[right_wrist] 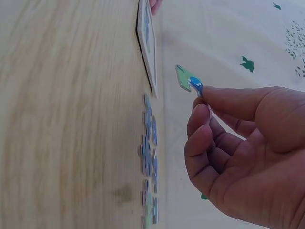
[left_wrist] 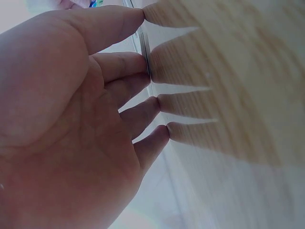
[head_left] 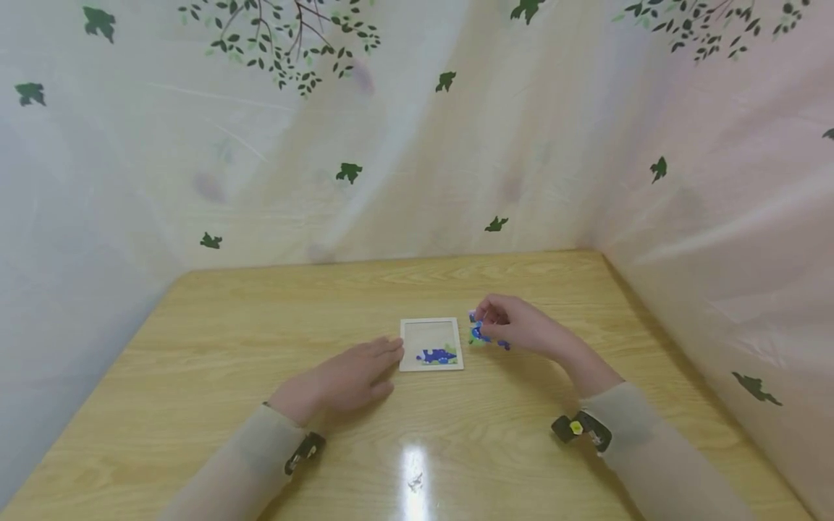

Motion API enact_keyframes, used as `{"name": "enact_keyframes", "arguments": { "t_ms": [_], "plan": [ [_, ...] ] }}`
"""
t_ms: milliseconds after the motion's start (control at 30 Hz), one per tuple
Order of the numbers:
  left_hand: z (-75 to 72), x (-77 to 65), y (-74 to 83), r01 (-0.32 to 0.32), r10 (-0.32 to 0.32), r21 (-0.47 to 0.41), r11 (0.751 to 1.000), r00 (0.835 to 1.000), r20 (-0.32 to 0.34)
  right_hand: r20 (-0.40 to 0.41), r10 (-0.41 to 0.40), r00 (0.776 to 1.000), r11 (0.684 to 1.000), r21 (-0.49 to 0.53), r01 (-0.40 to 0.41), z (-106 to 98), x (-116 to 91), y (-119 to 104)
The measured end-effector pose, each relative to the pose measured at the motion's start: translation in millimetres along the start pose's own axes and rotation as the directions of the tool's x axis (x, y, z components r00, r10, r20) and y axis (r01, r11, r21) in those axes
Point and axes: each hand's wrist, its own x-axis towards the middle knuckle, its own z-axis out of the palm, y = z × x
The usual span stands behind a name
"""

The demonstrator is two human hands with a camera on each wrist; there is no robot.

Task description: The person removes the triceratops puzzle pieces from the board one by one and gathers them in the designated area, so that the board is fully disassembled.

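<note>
Fingers (right_wrist: pixel 233 101) of the right hand (right_wrist: pixel 257 148) are clamped, thumb against index finger, on one edge of a green-and-blue puzzle piece (right_wrist: pixel 183 78), which juts out past the fingertips and is held up off the table (head_left: pixel 260 311), the remaining fingers curling in beneath. Loose puzzle pieces (right_wrist: pixel 147 157) lie flat just to the right of a white frame (head_left: pixel 430 320), close to this hand, while a few placed pieces (head_left: pixel 438 356) sit inside the frame along its near side. The left hand (head_left: pixel 358 373) reaches out with fingers extended and slightly apart, fingertips at the frame's left edge.
</note>
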Motion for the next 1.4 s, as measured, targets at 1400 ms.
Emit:
{"name": "enact_keyframes", "arguments": {
  "t_ms": [1400],
  "plan": [
    [0.6,-0.5,-0.8,0.014,-0.014,-0.013,1.0,1.0,-0.001,0.065,0.067,0.996,0.982,-0.182,-0.054,11,-7,8]
  ]
}}
